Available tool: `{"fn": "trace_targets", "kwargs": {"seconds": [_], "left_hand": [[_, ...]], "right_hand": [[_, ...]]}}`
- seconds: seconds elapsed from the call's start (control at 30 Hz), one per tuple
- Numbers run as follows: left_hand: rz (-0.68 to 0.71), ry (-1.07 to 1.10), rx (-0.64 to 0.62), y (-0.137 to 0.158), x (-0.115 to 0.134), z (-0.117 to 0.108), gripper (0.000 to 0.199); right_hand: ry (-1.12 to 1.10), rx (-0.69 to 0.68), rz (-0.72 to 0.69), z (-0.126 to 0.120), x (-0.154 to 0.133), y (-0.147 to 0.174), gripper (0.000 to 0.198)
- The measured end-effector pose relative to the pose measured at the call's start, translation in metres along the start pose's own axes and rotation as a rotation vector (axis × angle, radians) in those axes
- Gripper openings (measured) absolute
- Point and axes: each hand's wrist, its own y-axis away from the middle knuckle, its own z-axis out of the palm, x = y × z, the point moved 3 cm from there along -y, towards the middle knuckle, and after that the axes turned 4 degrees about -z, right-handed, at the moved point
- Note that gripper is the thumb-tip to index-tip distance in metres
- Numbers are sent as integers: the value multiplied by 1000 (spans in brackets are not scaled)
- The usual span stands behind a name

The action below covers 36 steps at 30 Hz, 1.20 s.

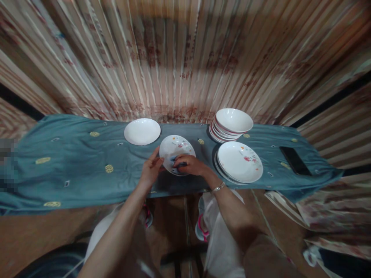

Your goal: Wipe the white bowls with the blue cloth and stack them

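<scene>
A white plate with small orange and pink flowers (174, 146) is tilted up just above or on the cloth in front of me. My left hand (152, 166) grips its left rim, thumb on the near face and fingers along the edge. Closed over the lower middle of the plate, my right hand (189, 164) presses a small dark blue cloth-like piece (174, 159) against its surface. Much of that piece is hidden under the fingers.
One white plate (142, 132) lies at the back left. To the right are a stack of red-rimmed bowls (234, 120) and a stack of flowered plates (236, 164). A black phone (295, 160) rests farther right on the teal tablecloth (87, 154). Pleated curtains (174, 58) hang behind.
</scene>
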Motion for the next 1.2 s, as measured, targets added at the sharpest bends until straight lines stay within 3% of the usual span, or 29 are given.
{"fn": "trace_targets", "kwargs": {"seconds": [0.37, 0.73, 1.2], "left_hand": [[-13, -18, 19, 1, 3, 1, 87], [-12, -47, 19, 2, 4, 1, 80], [-28, 2, 23, 4, 6, 3, 74]], "right_hand": [[217, 3, 166, -9, 7, 9, 21], [345, 187, 243, -16, 21, 6, 25], [351, 295, 215, -17, 18, -19, 38]]}}
